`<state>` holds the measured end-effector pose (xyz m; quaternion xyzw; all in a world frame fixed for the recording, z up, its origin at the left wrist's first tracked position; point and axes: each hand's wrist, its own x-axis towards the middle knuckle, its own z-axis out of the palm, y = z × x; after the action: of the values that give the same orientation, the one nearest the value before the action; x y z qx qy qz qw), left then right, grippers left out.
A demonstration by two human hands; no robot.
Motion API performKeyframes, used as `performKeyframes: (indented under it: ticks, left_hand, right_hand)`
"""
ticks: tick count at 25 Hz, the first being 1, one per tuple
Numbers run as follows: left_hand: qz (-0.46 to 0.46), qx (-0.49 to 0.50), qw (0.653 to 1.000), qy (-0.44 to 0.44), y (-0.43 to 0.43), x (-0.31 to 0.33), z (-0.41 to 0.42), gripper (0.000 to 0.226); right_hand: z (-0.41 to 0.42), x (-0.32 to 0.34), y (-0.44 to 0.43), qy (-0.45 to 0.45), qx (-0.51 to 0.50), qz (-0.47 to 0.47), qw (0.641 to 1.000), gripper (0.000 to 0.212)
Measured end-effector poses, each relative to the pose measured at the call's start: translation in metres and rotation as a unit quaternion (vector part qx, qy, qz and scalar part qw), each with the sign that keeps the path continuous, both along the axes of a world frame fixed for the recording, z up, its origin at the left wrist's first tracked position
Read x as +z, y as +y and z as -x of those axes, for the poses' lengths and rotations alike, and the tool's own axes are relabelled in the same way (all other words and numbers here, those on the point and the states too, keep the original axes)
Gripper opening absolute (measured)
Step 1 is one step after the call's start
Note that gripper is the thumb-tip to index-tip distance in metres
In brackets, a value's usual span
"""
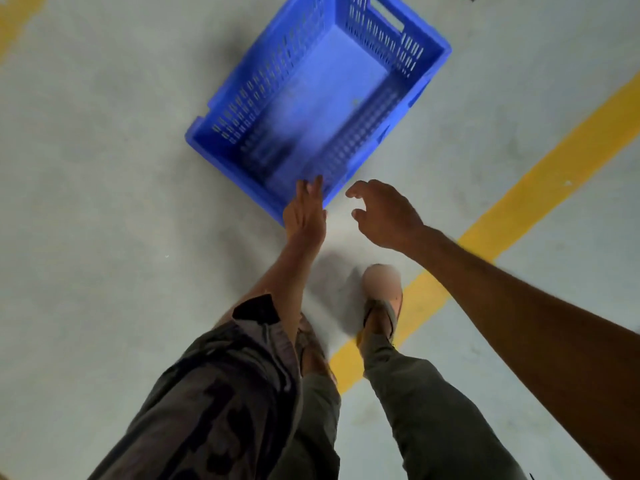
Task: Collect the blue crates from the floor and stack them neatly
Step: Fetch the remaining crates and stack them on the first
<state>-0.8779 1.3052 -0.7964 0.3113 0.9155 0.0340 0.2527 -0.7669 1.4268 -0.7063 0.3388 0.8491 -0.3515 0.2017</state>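
One blue crate (322, 98) with slotted walls lies upright and empty on the grey floor, turned diagonally, its near corner pointing at me. My left hand (304, 213) reaches over that near corner, fingers straight and overlapping the rim; whether it touches the rim I cannot tell. My right hand (384, 213) hovers just right of the corner, fingers curled apart, holding nothing and clear of the crate.
A yellow painted line (519, 216) runs diagonally across the floor on the right, passing under my right foot (382, 299). Another yellow strip (14, 19) shows at the top left. My legs fill the lower middle of the view.
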Motion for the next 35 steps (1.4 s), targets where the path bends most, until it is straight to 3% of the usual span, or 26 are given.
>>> performKeyframes:
  ticks: [3,6,8,10,13,15,17,18,22,25,27,30,32,34,35]
  left_hand:
    - [0.069,-0.032,0.997,-0.014,-0.007,-0.006,0.005,0.039]
    - [0.033,0.003,0.999,-0.007,-0.011,0.03,0.008,0.038]
    - [-0.002,0.012,1.0,-0.029,-0.019,0.088,0.027,0.038]
    - [-0.023,-0.058,0.994,-0.092,-0.037,0.169,0.065,0.024]
    - [-0.052,-0.155,0.968,-0.192,-0.082,0.304,0.117,0.037]
    - [-0.039,-0.18,0.95,-0.251,-0.125,0.389,0.122,0.025]
    - [-0.016,-0.194,0.945,-0.263,-0.174,0.449,0.113,0.014]
    - [0.002,-0.192,0.947,-0.258,-0.2,0.469,0.106,0.017]
    - [0.054,-0.152,0.961,-0.223,-0.286,0.52,0.072,0.033]
    - [0.012,-0.118,0.957,-0.265,-0.324,0.548,0.017,0.038]
    - [-0.003,-0.146,0.967,-0.207,-0.346,0.565,-0.029,0.028]
    - [-0.037,-0.121,0.992,0.015,-0.393,0.596,-0.111,0.033]
    - [-0.078,-0.095,0.985,0.125,-0.426,0.612,-0.165,0.029]
    - [-0.073,-0.069,0.982,0.16,-0.457,0.632,-0.21,0.031]
    - [-0.064,-0.053,0.982,0.171,-0.472,0.641,-0.228,0.037]
  right_hand:
    - [-0.002,0.004,0.005,0.009,0.025,-0.015,1.0,0.039]
    - [-0.004,0.017,0.011,-0.003,0.047,-0.087,0.995,0.053]
    - [-0.011,0.04,0.009,-0.025,0.101,-0.171,0.98,0.084]
    - [-0.014,0.082,0.002,-0.026,0.173,-0.26,0.95,0.114]
    - [-0.008,0.164,-0.003,0.021,0.225,-0.314,0.922,0.128]
    - [-0.001,0.232,-0.001,0.007,0.229,-0.222,0.948,0.111]
    - [0.001,0.292,-0.013,-0.029,0.231,-0.096,0.968,0.058]
    - [-0.002,0.313,-0.029,-0.035,0.244,-0.064,0.967,0.042]
    - [-0.029,0.381,-0.142,0.094,0.2,0.019,0.975,0.032]
    - [-0.056,0.423,-0.217,0.197,0.192,-0.043,0.961,0.035]
    - [-0.08,0.442,-0.246,0.281,0.235,-0.121,0.923,0.043]
    - [-0.119,0.485,-0.266,0.346,0.329,-0.191,0.858,0.05]
    - [-0.136,0.519,-0.265,0.279,0.396,-0.272,0.831,0.054]
    - [-0.154,0.543,-0.262,0.163,0.398,-0.358,0.829,0.059]
    - [-0.162,0.549,-0.263,0.117,0.39,-0.367,0.837,0.051]
